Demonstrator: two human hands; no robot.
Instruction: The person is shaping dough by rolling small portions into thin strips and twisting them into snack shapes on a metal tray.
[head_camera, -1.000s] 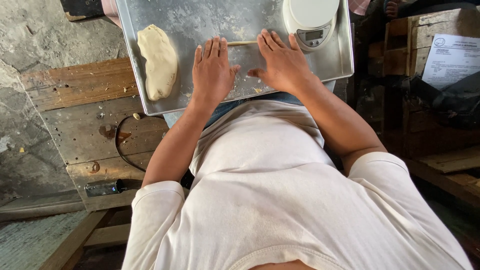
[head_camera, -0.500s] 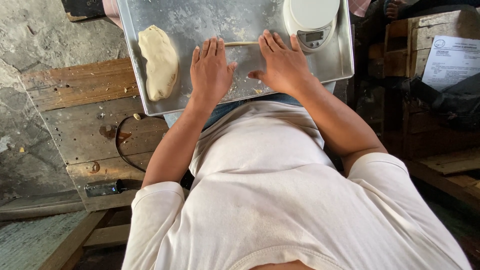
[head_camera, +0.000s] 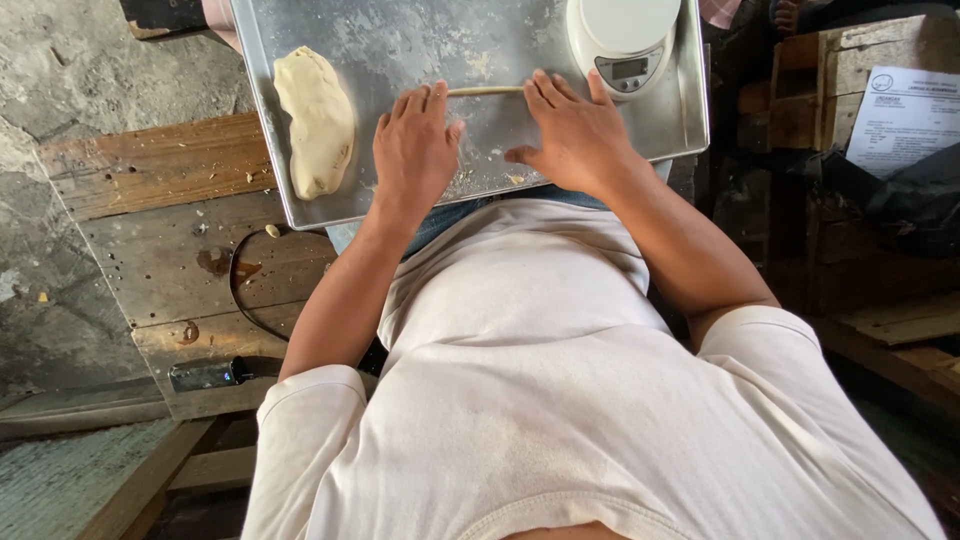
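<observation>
A thin rope of pale dough (head_camera: 485, 91) lies across a metal tray (head_camera: 400, 45) on my lap. My left hand (head_camera: 415, 145) lies flat with its fingertips on the rope's left end. My right hand (head_camera: 575, 130) lies flat with its fingertips on the right end. Only the stretch of rope between the hands shows. A large oblong lump of dough (head_camera: 317, 120) rests at the tray's left side, apart from both hands.
A white digital kitchen scale (head_camera: 625, 40) stands on the tray's far right corner. Dough crumbs (head_camera: 475, 175) dot the tray near my hands. A worn wooden bench (head_camera: 160, 230) lies to the left, wooden crates (head_camera: 850, 90) and a paper sheet (head_camera: 905, 115) to the right.
Both hands have shifted slightly toward me on the tray while pressing the dough rope; more of the rope shows between them. The dough lump and scale have not moved.
</observation>
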